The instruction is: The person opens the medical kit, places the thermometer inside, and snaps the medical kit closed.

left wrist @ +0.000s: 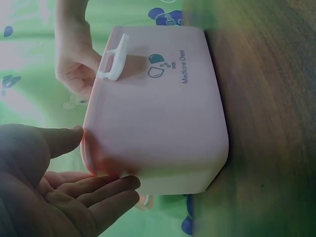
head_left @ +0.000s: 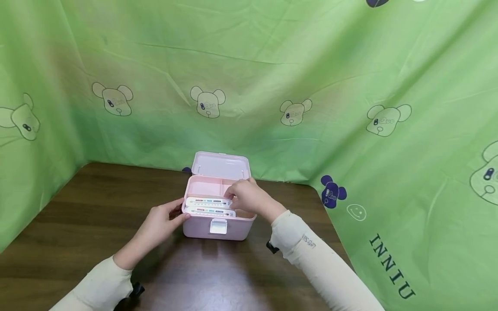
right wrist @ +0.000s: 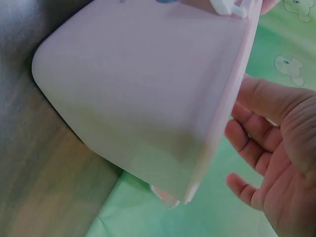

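A pink medicine chest (head_left: 219,231) stands on the table with its lid (head_left: 221,166) raised at the back. Two long white strips with printed scales, which look like thermometers, lie side by side in the chest: a rear one (head_left: 206,202) and a front one (head_left: 210,211). My left hand (head_left: 159,221) holds the chest's front left corner, thumb at the front and fingers along the side. Over the chest's right part, my right hand (head_left: 248,197) reaches in with bent fingers, beside the rear strip's right end. Its fingertips are hidden, so a grip cannot be made out.
Behind the strips is a pink divided tray section (head_left: 204,186). A white latch (head_left: 218,226) hangs on the chest's front. The brown wooden table (head_left: 78,224) spreads around it, and a green printed cloth (head_left: 249,121) hangs behind and at both sides.
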`<action>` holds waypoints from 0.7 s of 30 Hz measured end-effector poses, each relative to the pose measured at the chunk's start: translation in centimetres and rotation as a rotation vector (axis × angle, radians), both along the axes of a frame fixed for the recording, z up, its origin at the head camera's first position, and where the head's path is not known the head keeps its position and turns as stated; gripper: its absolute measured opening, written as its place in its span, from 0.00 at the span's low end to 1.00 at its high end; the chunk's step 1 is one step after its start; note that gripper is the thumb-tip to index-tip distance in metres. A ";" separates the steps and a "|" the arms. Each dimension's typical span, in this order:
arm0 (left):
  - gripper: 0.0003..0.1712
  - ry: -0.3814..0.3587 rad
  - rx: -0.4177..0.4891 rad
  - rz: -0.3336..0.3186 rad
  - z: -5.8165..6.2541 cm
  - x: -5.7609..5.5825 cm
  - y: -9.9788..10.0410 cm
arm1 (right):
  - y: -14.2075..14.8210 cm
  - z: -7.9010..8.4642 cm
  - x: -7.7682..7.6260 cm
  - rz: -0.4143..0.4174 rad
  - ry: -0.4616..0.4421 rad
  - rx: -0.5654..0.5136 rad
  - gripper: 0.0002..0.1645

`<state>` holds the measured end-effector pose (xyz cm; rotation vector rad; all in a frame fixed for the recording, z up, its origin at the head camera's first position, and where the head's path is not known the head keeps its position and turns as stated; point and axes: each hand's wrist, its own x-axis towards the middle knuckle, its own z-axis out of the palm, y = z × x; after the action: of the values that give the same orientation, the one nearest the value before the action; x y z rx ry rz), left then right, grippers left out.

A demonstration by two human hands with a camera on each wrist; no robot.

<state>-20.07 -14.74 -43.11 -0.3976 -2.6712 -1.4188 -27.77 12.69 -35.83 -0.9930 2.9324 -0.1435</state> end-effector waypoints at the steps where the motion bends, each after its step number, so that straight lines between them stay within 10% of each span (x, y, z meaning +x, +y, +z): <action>1: 0.32 -0.006 0.000 -0.001 0.1 0.0 0.0 | 0.0 0.0 0.2 -0.018 -0.001 -0.020 0.12; 10: 0.31 -0.041 -0.008 -0.011 0.4 -0.2 -0.5 | 0.6 -1.0 1.2 -0.125 -0.012 -0.178 0.14; 21: 0.34 -0.080 0.018 -0.007 0.5 -0.6 -1.1 | 1.2 -1.6 1.6 -0.067 0.040 -0.238 0.08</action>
<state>-20.71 -15.84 -42.62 -0.3567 -2.7191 -1.4908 -26.16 13.87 -37.47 -0.9324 3.0390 -0.4908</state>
